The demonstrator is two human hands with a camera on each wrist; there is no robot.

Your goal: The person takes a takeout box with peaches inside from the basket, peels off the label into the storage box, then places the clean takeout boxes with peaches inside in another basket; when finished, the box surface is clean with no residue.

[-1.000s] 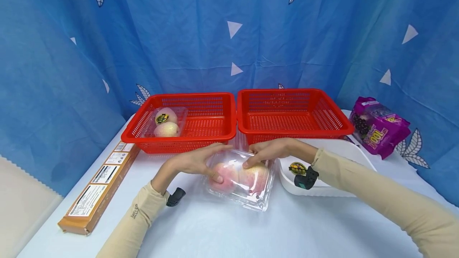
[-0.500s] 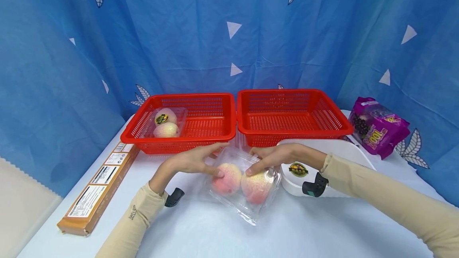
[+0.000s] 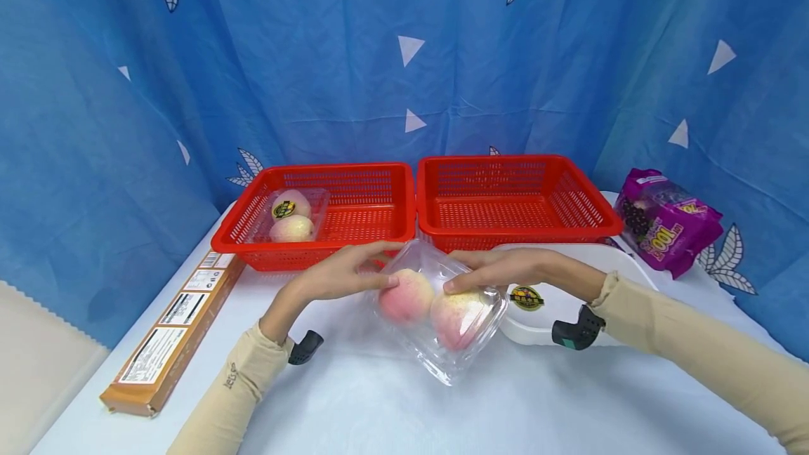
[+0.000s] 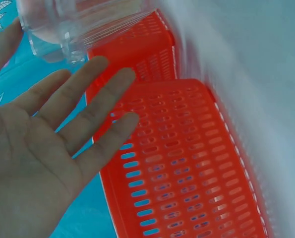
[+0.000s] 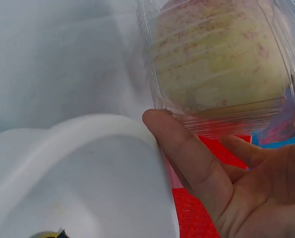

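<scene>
left hand (image 3: 333, 277) kinda loose, thumb touching clear peach pack (image 3: 420, 325) | right hand (image 3: 505, 267) grips it | white tub (image 3: 532, 335) just beside

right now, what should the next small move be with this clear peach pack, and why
Probably curl the left hand's fingers in toward the peach pack for a steadier hold: the left wrist view shows them spread and off it, the head view shows the pack tilted, and the right hand has its thumb on the front.

Bright head view, white glare on clear pack (image 3: 437, 309), dimmer wrist views.
</scene>
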